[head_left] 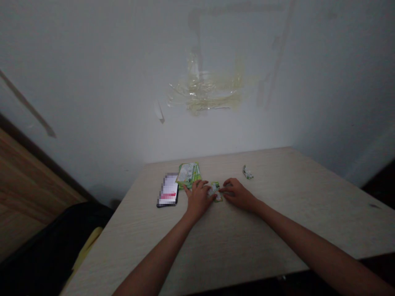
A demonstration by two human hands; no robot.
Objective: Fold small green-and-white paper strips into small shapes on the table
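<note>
Small green-and-white packet (pixel 218 197): lying on the pale surface (pixel 247 238), just below and right of frame centre, between the two hands. Left hand (pixel 198 200): at the packet's left side, outer fingers spread, thumb and forefinger close to its edge; cannot tell whether they pinch it. Right hand (pixel 240 195): fingers bent, tips at the packet's right edge; pinch likewise cannot be confirmed. Stack of green packets (pixel 187 173): above and left of the left hand. Phone (pixel 169 191): left of the stack, screen pixelated. Crumpled scrap (pixel 247 172): right of centre, above the right hand.
</note>
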